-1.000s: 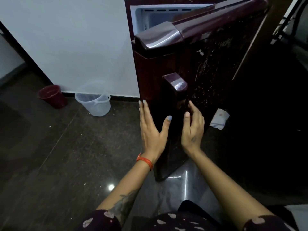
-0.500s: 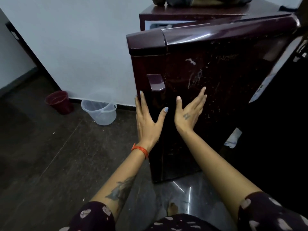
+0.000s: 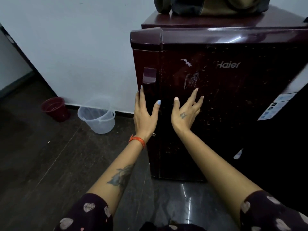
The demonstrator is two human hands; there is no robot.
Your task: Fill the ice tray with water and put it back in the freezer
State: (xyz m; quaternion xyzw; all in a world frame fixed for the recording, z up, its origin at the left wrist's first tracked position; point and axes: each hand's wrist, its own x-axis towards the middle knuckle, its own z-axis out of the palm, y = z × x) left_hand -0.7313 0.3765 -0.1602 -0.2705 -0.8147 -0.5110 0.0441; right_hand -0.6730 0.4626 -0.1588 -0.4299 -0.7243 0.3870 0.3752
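A small dark maroon fridge [image 3: 225, 105] stands in front of me with its door closed. No ice tray shows anywhere. My left hand [image 3: 145, 112] lies flat with straight fingers on the door's left edge, just below the recessed handle [image 3: 149, 75]. My right hand [image 3: 186, 110] presses the door front with spread fingers, a little to the right of the left hand. Neither hand holds anything.
A clear plastic bucket [image 3: 97, 116] and a dark red bucket [image 3: 55, 109] stand on the dark floor by the white wall, left of the fridge. A bag [image 3: 208, 5] sits on top of the fridge. Stickers [image 3: 273, 107] show at the right.
The fridge door has swung from partly open to closed under both hands. The freezer compartment seen earlier is hidden now.
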